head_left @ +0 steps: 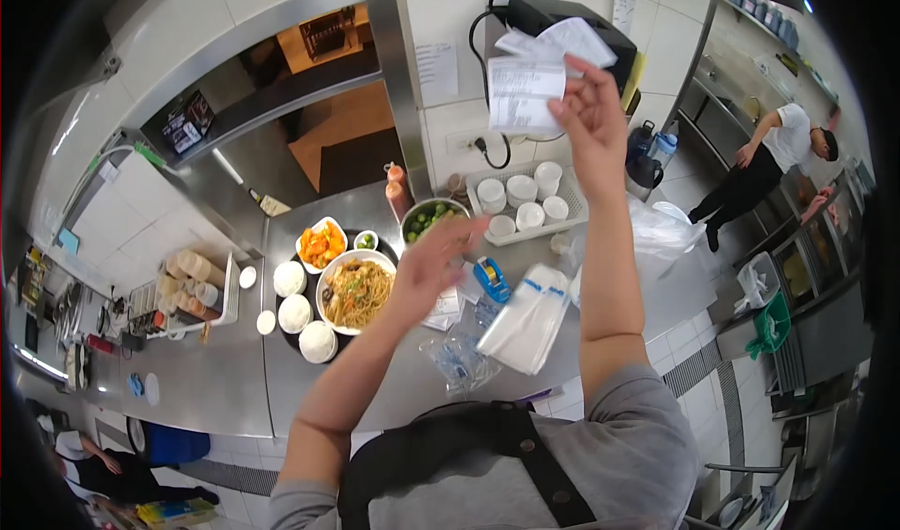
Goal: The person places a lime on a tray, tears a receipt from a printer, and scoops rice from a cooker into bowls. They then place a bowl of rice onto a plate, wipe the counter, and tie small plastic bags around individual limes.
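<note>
My right hand (592, 118) is raised before the wall and pinches a printed receipt (521, 97). Other white paper slips (574, 39) show just behind it, against a black box-shaped machine (600, 24). Lower down, my left hand (433, 272) hovers over the counter with its fingers apart, slightly blurred and holding nothing. Left of it, a round black tray carries a plate of noodles (354, 291), an orange-coloured dish (321, 243), a small cup of green citrus (367, 240) and several mounds of white rice (294, 313). A metal bowl of green citrus (431, 216) lies partly behind that hand.
A blue tape dispenser (490, 279) and a stack of white plastic bags (528, 319) lie right of my left hand. A white basket (534, 235) holds several white cups. Red sauce bottles (397, 190) stand by the pass window. One person (783, 150) stands far right, another (108, 464) lower left.
</note>
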